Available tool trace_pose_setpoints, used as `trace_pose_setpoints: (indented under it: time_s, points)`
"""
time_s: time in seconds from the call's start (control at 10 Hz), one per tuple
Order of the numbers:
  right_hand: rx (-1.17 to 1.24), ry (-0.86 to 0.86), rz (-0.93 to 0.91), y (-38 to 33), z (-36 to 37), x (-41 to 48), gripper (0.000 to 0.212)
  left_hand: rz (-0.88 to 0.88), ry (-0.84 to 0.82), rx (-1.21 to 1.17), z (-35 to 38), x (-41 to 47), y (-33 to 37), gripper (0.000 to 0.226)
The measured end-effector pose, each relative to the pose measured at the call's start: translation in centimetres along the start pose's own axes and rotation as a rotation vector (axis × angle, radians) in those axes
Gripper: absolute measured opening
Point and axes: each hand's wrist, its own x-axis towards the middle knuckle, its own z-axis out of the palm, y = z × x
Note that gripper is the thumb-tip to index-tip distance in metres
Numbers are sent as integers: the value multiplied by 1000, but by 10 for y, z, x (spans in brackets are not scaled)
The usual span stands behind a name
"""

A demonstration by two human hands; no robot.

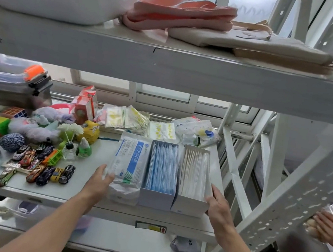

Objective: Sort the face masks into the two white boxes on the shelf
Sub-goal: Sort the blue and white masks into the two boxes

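A white metal shelving unit [170, 67] stands in front of a window. Its middle shelf [105, 149] is the work surface.

Towards the right of this shelf, two open white cardboard boxes sit side by side, touching. The left white box [156, 199] is packed with upright blue face masks [162, 166]. The right white box [188, 206] is packed with upright white face masks [194, 171]. A sealed clear plastic packet of masks with a blue label [128, 159] lies against the left box's outer side.

The left hand [100, 180] rests against the near left edge of the packet, fingers fairly straight and touching the plastic. The right hand [218, 201] lies flat against the outer wall of the right box near its front corner, fingers extended along the cardboard.

Behind the boxes lies a loose heap of small yellow-printed wrapped masks [127, 117]. To the left are colourful toy cars [45, 167], a puzzle cube [14, 112] and a small green bottle [84, 149]. On the upper shelf rest a folded pink cloth bag [179, 12] and a beige cloth bag [250, 43].
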Motion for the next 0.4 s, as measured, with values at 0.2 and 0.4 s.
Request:
trace_pose_setpoints:
  time_s: [0.2, 0.4]
  points:
    - [-2, -72, 8, -2, 0, 3, 47, 28, -48, -59, 6, -8, 8, 53]
    - [2, -52, -4, 1, -1, 0, 52, 21, 6, -90, -3, -11, 7, 58]
